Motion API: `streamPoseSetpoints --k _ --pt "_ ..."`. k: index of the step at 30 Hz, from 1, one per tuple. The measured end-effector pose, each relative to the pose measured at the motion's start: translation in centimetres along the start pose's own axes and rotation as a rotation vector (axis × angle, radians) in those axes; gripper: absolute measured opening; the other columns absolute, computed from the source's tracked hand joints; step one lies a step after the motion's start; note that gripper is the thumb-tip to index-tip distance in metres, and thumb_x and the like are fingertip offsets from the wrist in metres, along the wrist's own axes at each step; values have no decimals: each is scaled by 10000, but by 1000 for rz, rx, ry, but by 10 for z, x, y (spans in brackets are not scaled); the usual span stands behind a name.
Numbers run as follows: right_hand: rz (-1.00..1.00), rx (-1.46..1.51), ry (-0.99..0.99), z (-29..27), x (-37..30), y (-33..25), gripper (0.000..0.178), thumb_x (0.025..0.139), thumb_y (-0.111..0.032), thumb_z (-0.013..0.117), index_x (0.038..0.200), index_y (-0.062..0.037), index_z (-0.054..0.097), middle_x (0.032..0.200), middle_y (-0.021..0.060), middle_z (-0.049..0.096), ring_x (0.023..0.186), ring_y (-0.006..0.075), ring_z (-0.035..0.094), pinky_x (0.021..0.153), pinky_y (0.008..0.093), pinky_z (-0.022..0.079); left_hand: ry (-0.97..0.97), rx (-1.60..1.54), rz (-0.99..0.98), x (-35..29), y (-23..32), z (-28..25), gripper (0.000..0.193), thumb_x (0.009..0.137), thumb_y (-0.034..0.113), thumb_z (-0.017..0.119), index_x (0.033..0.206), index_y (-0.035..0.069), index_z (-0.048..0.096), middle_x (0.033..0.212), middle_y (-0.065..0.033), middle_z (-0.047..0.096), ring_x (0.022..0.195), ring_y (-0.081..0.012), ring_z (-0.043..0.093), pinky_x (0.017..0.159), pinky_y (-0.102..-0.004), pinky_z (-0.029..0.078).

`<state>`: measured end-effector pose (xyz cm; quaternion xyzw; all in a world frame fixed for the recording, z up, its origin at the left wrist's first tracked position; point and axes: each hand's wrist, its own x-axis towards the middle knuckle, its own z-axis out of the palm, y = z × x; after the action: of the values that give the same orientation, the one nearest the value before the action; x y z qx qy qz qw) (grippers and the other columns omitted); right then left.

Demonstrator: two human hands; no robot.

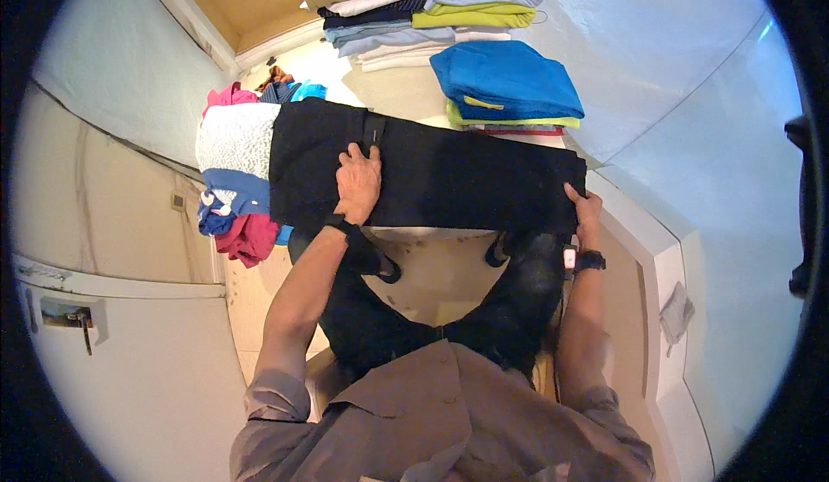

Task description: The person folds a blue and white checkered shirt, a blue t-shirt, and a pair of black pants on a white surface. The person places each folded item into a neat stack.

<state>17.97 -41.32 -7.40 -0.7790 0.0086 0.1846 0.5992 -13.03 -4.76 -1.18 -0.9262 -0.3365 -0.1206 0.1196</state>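
A long black garment, which looks like folded trousers, lies stretched from left to right in front of me, over my knees. My left hand rests on top of it left of the middle, fingers spread on the cloth beside a small dark strap or tag. At the garment's right end, my right hand grips the near corner, its thumb on top and the other fingers partly hidden. The black cloth's left end overlaps a white textured cloth.
Crumpled clothes, among them a dark red piece, lie at the left. Behind the black garment stand a blue folded pile and a taller stack of folded clothes. A white ledge runs along the right, with a grey cloth hanging there.
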Motion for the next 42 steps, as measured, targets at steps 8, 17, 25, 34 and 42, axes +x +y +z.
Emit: streamPoseSetpoints --k 8,17,25,34,42 --pt "60 202 -32 -4 10 1 206 812 -72 810 940 44 698 861 98 719 676 192 669 635 334 544 -10 -252 -298 29 -32 35 201 986 169 554 992 -28 594 978 -231 521 823 -397 666 636 -446 607" --pt "22 238 -32 -3 15 10 198 781 -110 834 881 12 713 816 71 711 649 173 632 622 312 505 34 70 -111 40 -62 16 114 909 92 610 928 10 686 1019 -208 548 755 -330 691 640 -399 592" --pt "111 279 -111 -1 -18 -38 256 842 -115 784 1022 40 689 932 107 729 733 197 684 662 337 555 -72 -369 -143 21 -7 13 448 809 183 752 1237 109 640 1103 -256 546 768 -433 675 665 -490 582" --pt "-181 321 -434 43 -84 -121 316 829 -92 769 1121 2 693 1007 73 724 862 181 679 797 316 538 114 -729 -1 -31 43 -7 365 813 87 744 1168 21 696 1306 -190 587 1152 -390 582 983 -446 505" --pt "-650 -522 -350 280 -148 -101 528 785 -259 814 1212 14 664 1102 192 686 976 315 677 864 384 539 -158 -1770 -850 -40 25 8 381 989 52 594 1359 -25 549 1234 -124 666 1029 -195 656 848 -322 549"
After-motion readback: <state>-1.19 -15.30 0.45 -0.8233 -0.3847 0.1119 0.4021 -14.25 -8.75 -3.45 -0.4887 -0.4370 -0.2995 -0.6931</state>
